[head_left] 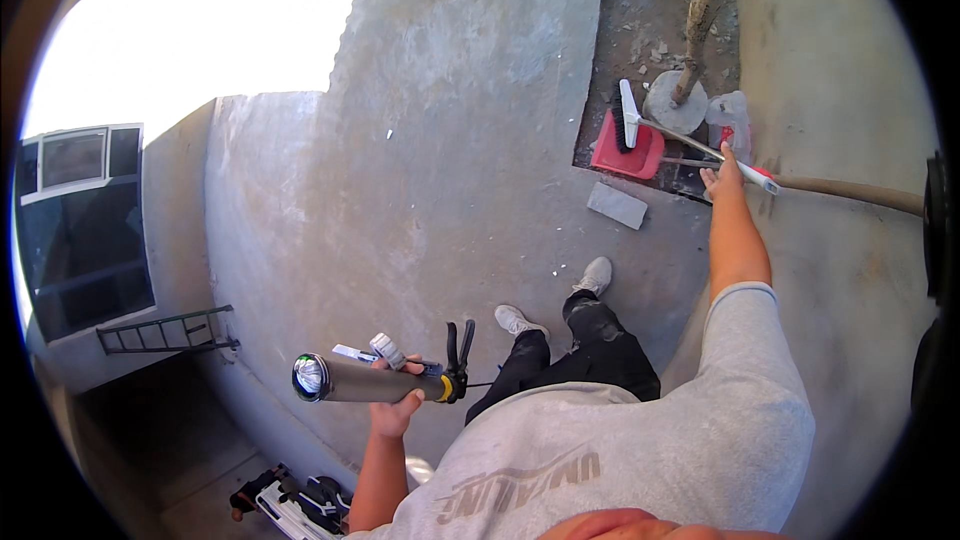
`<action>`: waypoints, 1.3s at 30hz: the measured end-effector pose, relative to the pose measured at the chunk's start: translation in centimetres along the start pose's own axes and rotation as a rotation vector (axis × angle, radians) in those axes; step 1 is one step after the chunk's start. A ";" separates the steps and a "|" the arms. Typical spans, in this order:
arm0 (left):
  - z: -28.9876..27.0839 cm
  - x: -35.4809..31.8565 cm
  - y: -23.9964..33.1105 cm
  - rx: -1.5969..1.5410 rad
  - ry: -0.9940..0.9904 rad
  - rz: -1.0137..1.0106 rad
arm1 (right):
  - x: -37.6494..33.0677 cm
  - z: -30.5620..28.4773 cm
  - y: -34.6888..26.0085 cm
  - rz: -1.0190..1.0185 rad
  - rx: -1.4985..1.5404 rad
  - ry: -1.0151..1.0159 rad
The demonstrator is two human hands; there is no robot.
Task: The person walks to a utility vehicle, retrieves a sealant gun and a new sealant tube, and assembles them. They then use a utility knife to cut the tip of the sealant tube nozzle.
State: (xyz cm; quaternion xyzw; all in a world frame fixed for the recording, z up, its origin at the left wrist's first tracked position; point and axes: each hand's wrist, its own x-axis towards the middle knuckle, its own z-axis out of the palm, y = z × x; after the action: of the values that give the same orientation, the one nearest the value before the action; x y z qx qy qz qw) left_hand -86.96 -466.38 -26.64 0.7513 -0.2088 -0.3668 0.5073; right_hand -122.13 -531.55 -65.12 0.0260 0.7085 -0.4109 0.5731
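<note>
In my left hand [395,408] is a caulking gun [385,381] with a grey barrel and black trigger handle, its shiny round end pointing left. A small whitish cylinder [387,350] and a flat blue-and-white item [352,353] show behind the barrel by the same fingers; I cannot make out their kind. My right hand [728,178] is stretched far forward, fingers apart, at the handle of a broom [681,137]. Whether it touches the handle is unclear. The broom's white head [629,115] with dark bristles rests over a red dustpan [638,154].
A tree trunk [705,10] rises from a dirt bed [640,30] beside the right wall. Next to the bed lies a grey block [617,205]. A clear plastic bag [729,118] sits by the trunk. At left are a window [80,220] and a metal ladder [165,332].
</note>
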 end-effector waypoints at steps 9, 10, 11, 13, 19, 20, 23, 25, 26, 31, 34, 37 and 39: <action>-1.4 -3.3 0.9 -0.046 0.006 0.083 | -6.6 -8.6 -1.3 -0.077 -0.031 -0.160; -1.8 -3.7 0.6 -0.062 0.022 0.106 | -7.1 -8.5 -1.9 -0.085 -0.053 -0.255; -2.5 -5.0 0.3 -0.077 0.034 0.114 | -8.2 -10.1 -2.0 -0.088 -0.082 -0.337; -3.3 -7.1 -0.6 -0.096 0.041 0.150 | -7.9 -10.4 -2.9 -0.169 -0.160 -0.355; -5.9 -13.5 -5.7 -0.093 0.148 0.104 | -6.4 -6.8 -2.9 -0.347 -0.382 -0.297; -6.7 -16.4 -6.3 -0.091 0.182 0.077 | -6.9 -6.6 -1.3 -0.357 -0.437 -0.352; -7.0 -18.8 -7.1 -0.079 0.242 0.031 | -6.9 -3.3 -0.9 -0.560 -0.510 -0.330; -7.5 -19.0 -5.7 -0.038 0.245 -0.025 | -4.8 -2.8 -2.3 -0.739 -0.658 -0.178; -7.4 -18.4 -5.7 -0.012 0.228 -0.043 | -3.2 -2.9 -3.5 -0.869 -0.767 -0.035; -5.5 -17.0 -4.1 -0.052 0.280 -0.074 | -3.0 -2.1 -6.7 -0.772 -0.989 -0.541; -4.9 -15.3 -3.2 -0.030 0.273 -0.069 | -5.6 -2.6 -7.6 -0.682 -0.916 -0.444; -3.8 -11.5 -1.8 -0.046 0.253 -0.062 | -5.9 -1.6 -8.8 -0.623 -0.950 -0.421; -2.2 -8.9 -0.8 -0.082 0.264 -0.065 | -3.6 -0.8 -8.8 -0.688 -0.930 -0.464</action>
State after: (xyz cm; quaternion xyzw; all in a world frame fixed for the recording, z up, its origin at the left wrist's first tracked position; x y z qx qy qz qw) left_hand -91.07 -458.60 -23.92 0.7781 -0.1007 -0.2893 0.5484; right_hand -126.01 -535.27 -57.25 -0.5460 0.6380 -0.2156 0.4984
